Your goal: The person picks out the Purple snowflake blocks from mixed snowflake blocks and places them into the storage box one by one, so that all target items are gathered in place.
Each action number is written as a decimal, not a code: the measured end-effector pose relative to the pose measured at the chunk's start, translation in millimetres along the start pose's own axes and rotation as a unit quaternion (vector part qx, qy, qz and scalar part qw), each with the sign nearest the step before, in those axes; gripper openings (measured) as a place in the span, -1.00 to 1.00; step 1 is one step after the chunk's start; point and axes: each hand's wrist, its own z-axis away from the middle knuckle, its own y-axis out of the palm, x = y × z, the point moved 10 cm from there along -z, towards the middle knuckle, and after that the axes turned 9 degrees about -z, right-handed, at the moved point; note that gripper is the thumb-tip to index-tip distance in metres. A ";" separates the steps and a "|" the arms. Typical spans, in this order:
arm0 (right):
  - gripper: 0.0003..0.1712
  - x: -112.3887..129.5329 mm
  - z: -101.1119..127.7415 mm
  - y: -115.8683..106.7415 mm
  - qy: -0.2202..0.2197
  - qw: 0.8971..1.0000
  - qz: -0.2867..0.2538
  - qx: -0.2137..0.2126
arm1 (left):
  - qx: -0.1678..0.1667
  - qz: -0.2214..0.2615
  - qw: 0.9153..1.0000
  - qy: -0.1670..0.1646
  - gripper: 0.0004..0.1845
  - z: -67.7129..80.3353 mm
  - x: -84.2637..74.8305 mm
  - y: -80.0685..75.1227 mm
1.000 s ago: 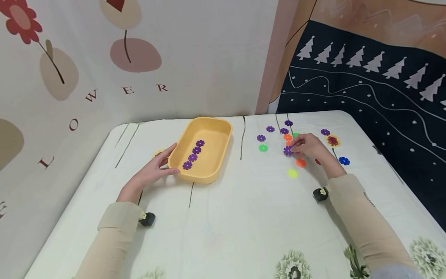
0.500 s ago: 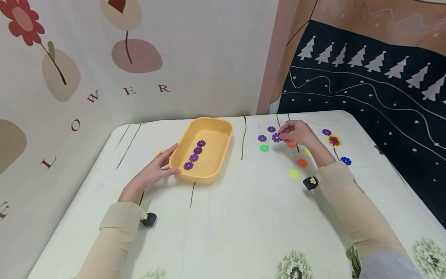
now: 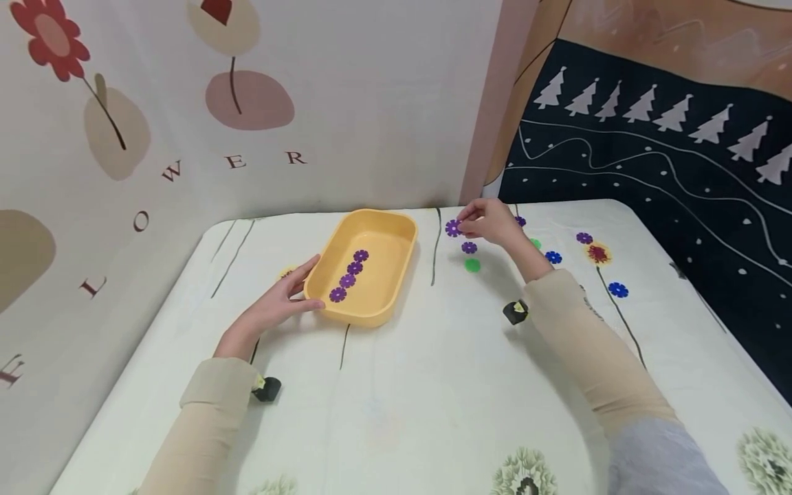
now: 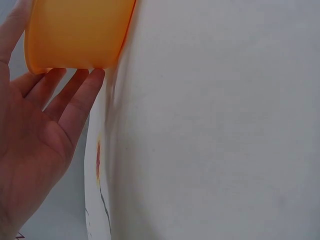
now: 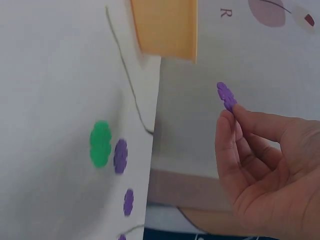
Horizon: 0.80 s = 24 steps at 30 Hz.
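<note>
In the head view, my left hand [image 3: 276,300] holds a yellow plastic tray [image 3: 396,289] at its near left corner, thumb at the rim and fingers along the side. The left wrist view shows fingertips [image 4: 97,75] against the tray's outer wall. Inside lies a slanting row of several purple flower-shaped discs [image 3: 347,280]. My right hand [image 3: 491,221] pinches another purple flower disc [image 5: 226,96] between thumb and forefinger, raised above the table toward its back edge. Below that hand lie a purple disc [image 3: 469,247] and a green disc [image 3: 473,265].
Farther right on the white tablecloth [image 3: 402,399] lie blue discs [image 3: 618,289] and a purple disc [image 3: 584,238]; my right arm covers part of the area. A patterned cloth wall [image 3: 371,137] rises directly behind the table.
My right hand has lifted the purple disc from the scattered group and carried it left, toward the tray. The left hand stays in place at the tray.
</note>
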 end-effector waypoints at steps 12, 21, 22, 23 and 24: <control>-0.82 40.7 -18.8 61.6 -0.029 0.998 -0.051 0.014 | 0.000 0.011 1.000 0.004 0.01 0.6 0.3 -0.5; -0.82 58.9 -33.7 106.9 -0.052 0.996 -0.062 0.023 | -0.001 0.012 1.000 0.005 0.01 3.0 -1.6 -1.7; -0.82 58.8 -35.5 112.3 -0.048 0.996 -0.066 0.027 | 0.000 0.013 1.000 0.008 0.01 3.2 -2.1 -1.5; -0.83 58.5 -37.0 117.5 -0.044 0.996 -0.068 0.029 | 0.000 0.013 1.000 0.010 0.02 3.5 -2.4 -1.4; -0.83 58.7 -38.3 122.5 -0.041 0.996 -0.068 0.031 | 0.001 0.013 1.000 0.012 0.02 3.8 -2.5 -1.3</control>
